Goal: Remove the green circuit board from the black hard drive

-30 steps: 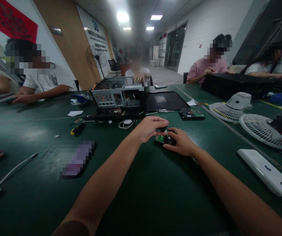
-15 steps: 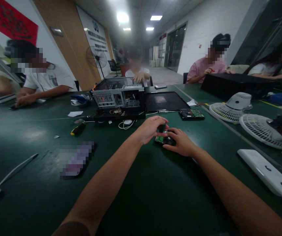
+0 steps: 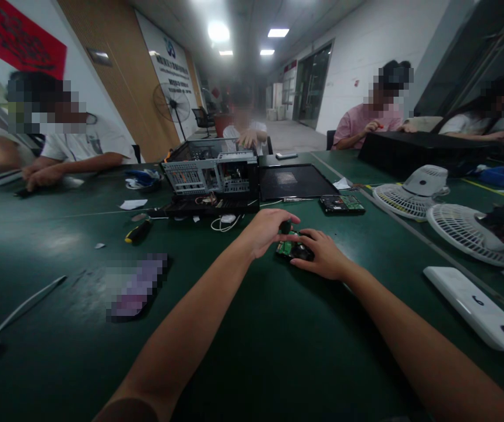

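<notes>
A hard drive [image 3: 283,248] with a green circuit board and a round black part lies on the green table ahead of me. My right hand [image 3: 322,252] rests at its right side, fingers curled over the edge and holding it. Over its far left part is my left hand [image 3: 272,231], with thumb and fingers closed around a short dark tool handle [image 3: 285,227]. The handle's lower end and its contact with the drive are hidden by my fingers.
Beyond my hands stands an opened computer case [image 3: 210,176], with a black panel [image 3: 296,181] beside it. A second hard drive [image 3: 342,204] lies right of them. A yellow-black screwdriver [image 3: 138,232], a blurred purple object [image 3: 140,287], white fan parts [image 3: 399,199] and a white casing [image 3: 476,308] lie around. Several people sit opposite.
The fingers of my left hand have shifted slightly around the dark handle, and more of the circuit board shows. My right hand stays on the hard drive.
</notes>
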The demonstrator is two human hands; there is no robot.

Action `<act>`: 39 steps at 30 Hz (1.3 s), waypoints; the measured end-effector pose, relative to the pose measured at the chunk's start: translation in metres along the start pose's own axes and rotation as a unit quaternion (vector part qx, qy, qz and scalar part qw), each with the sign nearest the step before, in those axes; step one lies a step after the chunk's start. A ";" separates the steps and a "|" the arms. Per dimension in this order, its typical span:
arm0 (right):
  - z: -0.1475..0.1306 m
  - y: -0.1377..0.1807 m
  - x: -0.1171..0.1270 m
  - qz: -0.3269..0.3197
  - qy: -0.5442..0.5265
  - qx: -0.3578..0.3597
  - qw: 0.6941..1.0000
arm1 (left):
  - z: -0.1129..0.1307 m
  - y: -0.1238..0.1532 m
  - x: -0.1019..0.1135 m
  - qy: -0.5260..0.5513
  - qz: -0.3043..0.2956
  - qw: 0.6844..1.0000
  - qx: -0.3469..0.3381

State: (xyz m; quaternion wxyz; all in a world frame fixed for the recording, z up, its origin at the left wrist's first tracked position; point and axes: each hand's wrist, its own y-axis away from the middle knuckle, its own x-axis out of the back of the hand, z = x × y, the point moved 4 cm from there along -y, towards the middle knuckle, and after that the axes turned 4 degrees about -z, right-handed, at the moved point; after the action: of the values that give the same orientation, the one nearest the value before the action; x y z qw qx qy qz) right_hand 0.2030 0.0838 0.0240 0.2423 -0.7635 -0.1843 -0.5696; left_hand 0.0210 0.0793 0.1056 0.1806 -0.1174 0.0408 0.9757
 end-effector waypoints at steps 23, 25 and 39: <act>-0.002 0.001 0.002 -0.011 0.001 0.002 1.000 | 0.001 0.002 0.002 -0.037 0.023 0.999 0.003; -0.002 0.001 0.002 -0.007 -0.001 0.004 1.000 | 0.002 0.003 0.002 -0.035 0.009 0.999 -0.002; 0.000 0.001 -0.002 0.005 -0.003 0.004 1.000 | 0.001 0.001 -0.001 0.008 -0.001 1.000 0.001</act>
State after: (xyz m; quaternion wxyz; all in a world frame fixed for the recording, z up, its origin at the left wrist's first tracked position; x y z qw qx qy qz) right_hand 0.2033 0.0834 0.0220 0.2478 -0.7651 -0.1831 -0.5654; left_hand 0.0216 0.0779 0.1071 0.1812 -0.1248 0.0433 0.9745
